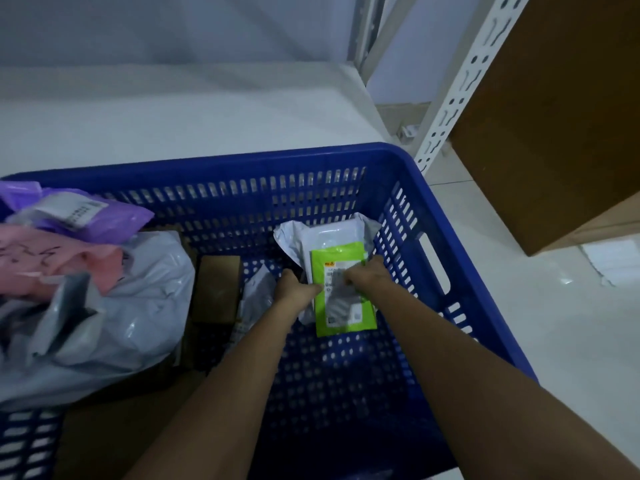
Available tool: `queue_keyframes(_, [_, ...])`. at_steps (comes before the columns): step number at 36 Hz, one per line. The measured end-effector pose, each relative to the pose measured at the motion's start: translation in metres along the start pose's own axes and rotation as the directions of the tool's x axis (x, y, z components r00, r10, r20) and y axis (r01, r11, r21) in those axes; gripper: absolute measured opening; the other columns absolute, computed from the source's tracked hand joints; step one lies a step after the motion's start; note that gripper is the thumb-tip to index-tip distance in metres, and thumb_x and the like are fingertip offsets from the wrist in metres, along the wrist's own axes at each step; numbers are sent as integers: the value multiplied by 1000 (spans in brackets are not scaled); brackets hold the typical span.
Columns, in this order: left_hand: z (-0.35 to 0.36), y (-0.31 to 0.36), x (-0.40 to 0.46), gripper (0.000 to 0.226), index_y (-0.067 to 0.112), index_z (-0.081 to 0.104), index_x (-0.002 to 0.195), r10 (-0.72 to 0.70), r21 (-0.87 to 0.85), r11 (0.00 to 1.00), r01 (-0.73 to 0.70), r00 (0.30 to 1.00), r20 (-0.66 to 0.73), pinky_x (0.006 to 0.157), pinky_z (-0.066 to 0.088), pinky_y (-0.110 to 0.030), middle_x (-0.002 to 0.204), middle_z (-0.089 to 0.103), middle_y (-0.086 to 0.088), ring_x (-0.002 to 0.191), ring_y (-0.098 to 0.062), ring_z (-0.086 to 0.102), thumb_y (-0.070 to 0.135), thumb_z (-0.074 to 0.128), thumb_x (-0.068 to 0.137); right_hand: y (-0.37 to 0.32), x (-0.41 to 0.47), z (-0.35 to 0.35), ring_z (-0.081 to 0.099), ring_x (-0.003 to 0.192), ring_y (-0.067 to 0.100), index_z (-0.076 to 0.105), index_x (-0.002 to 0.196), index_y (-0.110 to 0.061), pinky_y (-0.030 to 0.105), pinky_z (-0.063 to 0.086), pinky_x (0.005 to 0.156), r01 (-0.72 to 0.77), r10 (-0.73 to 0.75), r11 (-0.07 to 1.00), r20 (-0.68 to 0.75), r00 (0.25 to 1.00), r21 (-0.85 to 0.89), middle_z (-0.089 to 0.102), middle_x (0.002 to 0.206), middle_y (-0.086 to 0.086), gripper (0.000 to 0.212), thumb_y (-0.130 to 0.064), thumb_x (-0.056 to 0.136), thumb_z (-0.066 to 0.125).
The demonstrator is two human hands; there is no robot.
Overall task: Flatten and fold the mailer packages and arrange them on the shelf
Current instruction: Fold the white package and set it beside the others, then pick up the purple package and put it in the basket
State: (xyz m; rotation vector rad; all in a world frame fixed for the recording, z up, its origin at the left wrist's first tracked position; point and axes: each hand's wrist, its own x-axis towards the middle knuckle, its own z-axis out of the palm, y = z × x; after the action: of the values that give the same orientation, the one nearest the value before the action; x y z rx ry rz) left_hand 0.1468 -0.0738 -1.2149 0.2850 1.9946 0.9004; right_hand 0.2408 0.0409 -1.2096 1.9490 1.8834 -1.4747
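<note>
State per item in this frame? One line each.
green mailer: in the basket, gripped by both hands
left hand: gripping its left edge
right hand: gripping its right edge
white mailer: crumpled, under the green one
blue basket: partly filled
purple mailer: crumpled, atop pile
shelf: bare where visible

No text can be read. The white label [341,292] on the green mailer [346,323] and the label [83,213] on the purple mailer [114,220] are blurred.
</note>
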Motion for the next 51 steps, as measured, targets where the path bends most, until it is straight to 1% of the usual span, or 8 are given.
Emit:
queue_keyframes(6, [-30, 25, -40, 56, -7, 49, 126, 57, 83, 995, -57, 998, -3, 67, 49, -48, 109, 59, -29, 98, -39, 60, 25, 70, 86, -16, -40, -17, 39, 134, 35, 14, 149, -1, 40, 39, 109, -19, 19, 1000, 22, 1000, 0, 34, 147, 20, 96, -19, 78, 76])
queue_keyframes(8, [-39, 32, -57, 36, -4, 55, 103, 78, 120, 990, -78, 997, 7, 49, 34, -31, 78, 54, -18, 68, -28, 55, 25, 69, 87, -20, -53, -24, 39, 134, 35, 6, 149, 1, 37, 40, 107, -4, 5, 1000, 30, 1000, -31, 32, 148, 22, 98, -16, 81, 74])
queue_keyframes(14, [-71, 64, -115, 39, 9, 40, 62, 139, 246, 959, -142, 990, 28, 54, 30, -26, 63, 40, -10, 52, -14, 33, 22, 63, 91, -39, -113, -57, 40, 135, 36, 5, 153, 1, 41, 42, 106, 135, -130, 986, 48, 990, -99, 33, 151, 22, 96, -18, 85, 70])
queue_keyframes(22, [-107, 115, -206, 31, 14, 43, 80, 300, 510, 823, -251, 954, -14, 54, 27, -28, 75, 41, -1, 62, -13, 38, 37, 60, 89, -60, -206, -116, 49, 126, 33, 34, 143, 1, 38, 44, 103, 310, -303, 948, 83, 949, -78, 47, 140, 17, 72, -21, 85, 68])
queue_keyframes(28, [-129, 130, -270, 53, 9, 46, 130, 406, 680, 677, -283, 914, -24, 85, 40, -30, 134, 51, -11, 117, -27, 51, 46, 51, 92, -59, -265, -147, 55, 99, 21, 54, 120, -4, 35, 46, 89, 452, -451, 892, 49, 891, -2, 59, 114, 9, 35, -21, 91, 61])
queue_keyframes(37, [-153, 136, -285, 56, 13, 46, 126, 419, 599, 755, -267, 899, -129, 79, 40, -30, 126, 53, -6, 112, -23, 53, 57, 44, 92, -83, -284, -142, 57, 108, 23, 41, 138, -9, 31, 46, 88, 536, -535, 844, 19, 844, -8, 57, 124, 8, 65, -42, 87, 65])
queue_keyframes(43, [-181, 163, -256, 62, 14, 47, 133, 639, 688, 663, -294, 702, -316, 95, 45, -38, 132, 54, -8, 117, -28, 53, 59, 41, 91, -125, -265, -137, 58, 108, 27, 41, 139, -13, 36, 52, 82, 654, -743, 619, -52, 668, -435, 57, 127, 9, 64, -47, 88, 60])
queue_keyframes(51, [-233, 245, -276, 46, 11, 56, 119, 817, 786, 520, -334, 464, -343, 84, 46, -34, 120, 60, -5, 107, -25, 56, 46, 48, 90, -225, -295, -171, 57, 112, 23, 45, 137, -18, 36, 53, 82, 664, -837, 519, -162, 523, -539, 58, 128, 2, 57, -47, 89, 56])
